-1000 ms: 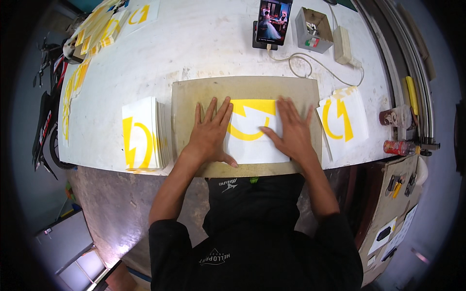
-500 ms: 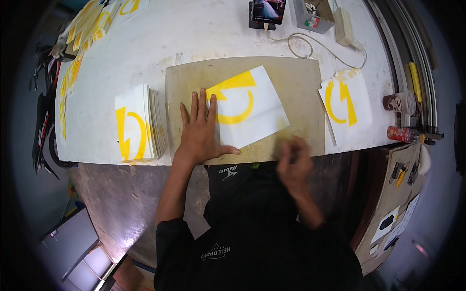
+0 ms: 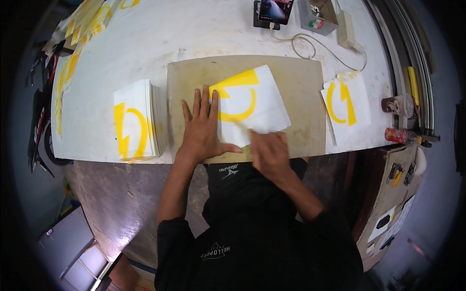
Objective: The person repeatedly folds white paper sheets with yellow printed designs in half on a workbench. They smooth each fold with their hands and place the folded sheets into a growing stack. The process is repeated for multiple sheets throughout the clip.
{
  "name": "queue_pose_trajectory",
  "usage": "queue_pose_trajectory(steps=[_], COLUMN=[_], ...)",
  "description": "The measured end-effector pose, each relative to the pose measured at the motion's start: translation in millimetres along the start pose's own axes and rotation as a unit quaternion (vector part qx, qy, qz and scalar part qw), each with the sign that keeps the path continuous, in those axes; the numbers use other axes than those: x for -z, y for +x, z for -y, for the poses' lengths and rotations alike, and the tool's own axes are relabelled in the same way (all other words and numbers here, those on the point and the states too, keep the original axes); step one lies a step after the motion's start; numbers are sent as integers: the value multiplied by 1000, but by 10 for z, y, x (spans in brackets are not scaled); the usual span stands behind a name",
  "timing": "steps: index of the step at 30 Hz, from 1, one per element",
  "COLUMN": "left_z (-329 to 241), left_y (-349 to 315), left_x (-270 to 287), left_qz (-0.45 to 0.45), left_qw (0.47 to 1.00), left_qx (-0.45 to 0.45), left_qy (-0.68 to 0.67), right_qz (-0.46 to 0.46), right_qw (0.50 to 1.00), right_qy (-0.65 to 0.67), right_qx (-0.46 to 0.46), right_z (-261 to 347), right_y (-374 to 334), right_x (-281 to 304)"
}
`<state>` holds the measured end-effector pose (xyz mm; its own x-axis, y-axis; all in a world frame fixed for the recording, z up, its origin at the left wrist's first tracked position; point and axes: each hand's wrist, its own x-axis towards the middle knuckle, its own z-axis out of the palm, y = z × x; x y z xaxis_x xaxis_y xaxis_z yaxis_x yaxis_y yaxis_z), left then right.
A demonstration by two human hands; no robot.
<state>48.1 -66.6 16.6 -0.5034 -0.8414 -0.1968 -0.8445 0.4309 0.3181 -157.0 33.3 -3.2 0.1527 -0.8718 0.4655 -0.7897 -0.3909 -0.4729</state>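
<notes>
A white sheet with yellow printed shapes (image 3: 269,102) lies askew on a tan cutting mat at the table's near edge. My left hand (image 3: 201,131) presses flat on its left side, fingers spread and thumb along the lower edge. Over the sheet's lower part, my right hand (image 3: 270,153) is closed around a small, thin yellowish tool (image 3: 241,126). The tool's tip meets the sheet just under the yellow curve; motion blurs it, and the fingers hide most of it.
The mat (image 3: 303,87) lies between a thick stack of printed sheets (image 3: 136,116) at left and a smaller pile (image 3: 347,104) at right. Behind are a phone (image 3: 275,10), a cable (image 3: 335,53) and a grey box (image 3: 318,19). A cup (image 3: 398,104) and bottle (image 3: 402,135) stand far right.
My right hand has swept left and slightly inward, bringing the yellowish tool from the sheet's lower right corner to near the yellow curve. My left hand stays pressed on the sheet.
</notes>
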Motion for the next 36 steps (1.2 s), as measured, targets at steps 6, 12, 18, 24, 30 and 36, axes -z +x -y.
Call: queue_pose_trajectory(steps=[6, 12, 18, 24, 30, 36], left_z=[53, 39, 172, -89, -274, -303], left_y=[-22, -29, -7, -195, -246, -170], left_x=[-46, 31, 117, -122, -425, -352], left_qz=[-26, 0, -10, -163, -282, -322], left_qw=[999, 1000, 996, 979, 954, 942], left_qx=[-5, 4, -36, -104, -96, -93], left_qy=[-25, -8, -79, -58, -22, -28], right_qz=[-30, -75, -39, 155, 111, 38], right_qw=[999, 973, 979, 983, 993, 996], right_qy=[-7, -112, -174, -73, -18, -26], right_qx=[36, -186, -96, 64, 43, 71], right_z=[-280, -1224, -895, -682, -710, -709], right_y=[742, 821, 472, 351, 237, 220], right_x=[-555, -217, 247, 376, 266, 188])
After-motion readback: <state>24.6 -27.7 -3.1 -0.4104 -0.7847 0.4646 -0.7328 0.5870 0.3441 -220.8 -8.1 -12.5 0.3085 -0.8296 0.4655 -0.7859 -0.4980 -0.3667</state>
